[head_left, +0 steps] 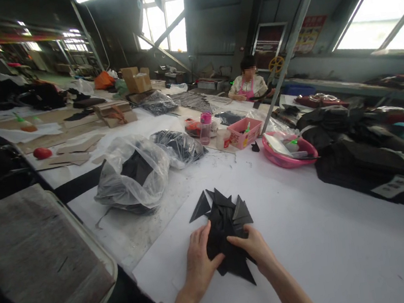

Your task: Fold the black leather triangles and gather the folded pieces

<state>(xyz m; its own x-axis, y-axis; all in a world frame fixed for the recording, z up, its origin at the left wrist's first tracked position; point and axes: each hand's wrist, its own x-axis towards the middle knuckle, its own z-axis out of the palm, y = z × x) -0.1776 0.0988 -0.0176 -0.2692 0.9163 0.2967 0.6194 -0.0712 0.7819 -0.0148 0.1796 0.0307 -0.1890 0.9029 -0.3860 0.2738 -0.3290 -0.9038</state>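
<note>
A heap of black triangular pieces, fabric- or leather-like, lies on the white sheet in front of me. My left hand grips the heap's left side, thumb across the near part and fingers along its edge. On the opposite side, my right hand has its thumb on top of the pieces and its fingers curled at their right edge, partly hidden. Loose triangles stick out at the far side, among them a single triangle at the left. One long point juts toward me below my hands.
Clear plastic bags of black pieces stand beyond at the left. Farther back are a pink bottle, a pink basket and a pink basin. Dark material covers the right side. A person sits across the table.
</note>
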